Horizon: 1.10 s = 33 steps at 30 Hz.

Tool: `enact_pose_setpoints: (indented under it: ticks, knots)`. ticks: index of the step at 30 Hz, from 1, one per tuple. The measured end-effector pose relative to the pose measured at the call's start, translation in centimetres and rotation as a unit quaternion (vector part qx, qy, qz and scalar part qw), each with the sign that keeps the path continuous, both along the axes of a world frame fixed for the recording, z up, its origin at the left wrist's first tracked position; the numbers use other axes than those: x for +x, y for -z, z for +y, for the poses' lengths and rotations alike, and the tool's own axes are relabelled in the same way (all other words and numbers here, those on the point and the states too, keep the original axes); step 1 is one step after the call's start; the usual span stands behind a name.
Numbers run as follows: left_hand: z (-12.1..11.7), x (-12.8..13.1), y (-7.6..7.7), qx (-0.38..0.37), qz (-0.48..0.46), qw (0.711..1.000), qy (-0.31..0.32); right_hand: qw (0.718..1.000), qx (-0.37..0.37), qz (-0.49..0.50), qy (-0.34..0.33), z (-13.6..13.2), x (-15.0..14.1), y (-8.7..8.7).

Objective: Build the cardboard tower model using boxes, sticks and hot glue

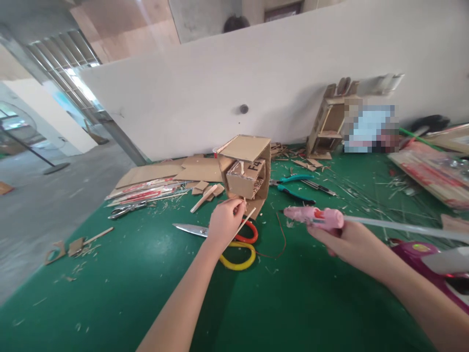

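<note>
My left hand is closed in a pinch on a thin wooden stick, held just in front of a small cardboard box model standing on the green table. My right hand grips a pink hot glue gun, its nozzle pointing left toward the stick and a clear glue stick jutting out the back to the right. Scissors with red and yellow handles lie under my left hand.
Flat cardboard sheets and packs of sticks lie at the back left. Teal-handled pliers rest right of the box. A second cardboard model leans on the white wall. A magenta object sits at right. Wood scraps are scattered about.
</note>
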<state>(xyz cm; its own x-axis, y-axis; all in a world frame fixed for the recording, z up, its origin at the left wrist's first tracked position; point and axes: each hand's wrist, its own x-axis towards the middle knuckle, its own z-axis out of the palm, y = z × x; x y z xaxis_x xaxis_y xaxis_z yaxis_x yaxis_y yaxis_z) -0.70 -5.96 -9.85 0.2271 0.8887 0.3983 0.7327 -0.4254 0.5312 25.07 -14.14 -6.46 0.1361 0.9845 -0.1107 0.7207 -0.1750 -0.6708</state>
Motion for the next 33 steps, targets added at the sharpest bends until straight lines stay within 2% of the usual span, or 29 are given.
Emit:
enact_pose_setpoints:
  ticks: [4, 6, 15, 20, 33]
  knots:
    - [0.1, 0.0, 0.1, 0.008, -0.006, 1.0, 0.008, 0.987, -0.084, 0.137, -0.027, 1.4, -2.0, 0.4]
    - [0.1, 0.0, 0.1, 0.01, -0.005, 1.0, 0.01, 0.981, -0.1, 0.16, -0.03, 2.3, -3.0, 0.5]
    - [0.2, -0.1, 0.1, 0.018, 0.011, 1.0, -0.003, 0.981, -0.104, 0.149, -0.068, 5.5, -5.5, 1.8]
    - [0.5, -0.2, 0.3, 0.012, 0.01, 1.0, 0.0, 0.976, -0.112, 0.17, -0.075, 5.9, -5.5, 1.8]
    - [0.2, -0.2, 0.2, 0.003, -0.004, 1.0, 0.003, 0.983, -0.099, 0.117, -0.098, 5.7, -5.7, 1.8]
